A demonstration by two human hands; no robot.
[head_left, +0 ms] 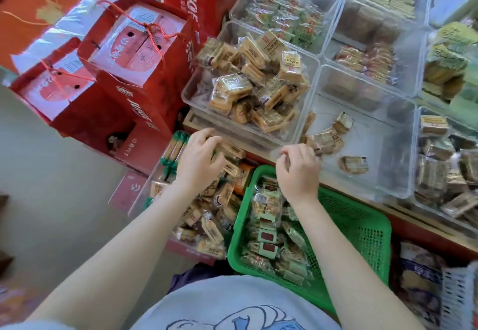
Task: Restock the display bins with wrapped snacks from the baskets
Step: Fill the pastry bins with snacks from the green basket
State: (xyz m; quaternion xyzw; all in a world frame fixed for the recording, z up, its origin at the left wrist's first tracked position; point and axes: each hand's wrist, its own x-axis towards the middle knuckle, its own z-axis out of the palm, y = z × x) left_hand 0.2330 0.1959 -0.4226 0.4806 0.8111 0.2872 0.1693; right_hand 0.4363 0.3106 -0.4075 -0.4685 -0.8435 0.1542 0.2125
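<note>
Head view: left hand (199, 159) grasps tan wrapped snacks (227, 166). Right hand (298, 170), fingers curled, pinches one over the green basket (362, 226).

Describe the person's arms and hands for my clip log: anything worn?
Both forearms are bare, with no sleeves in view. The left hand and right hand show no gloves, rings or watch. The torso wears a light grey shirt with a blue line drawing.

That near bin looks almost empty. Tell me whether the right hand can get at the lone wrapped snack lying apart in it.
Probably yes. The right hand hovers at the near rim of the clear bin, and the lone wrapped snack lies just beyond on the open floor, with nothing over it.
</note>
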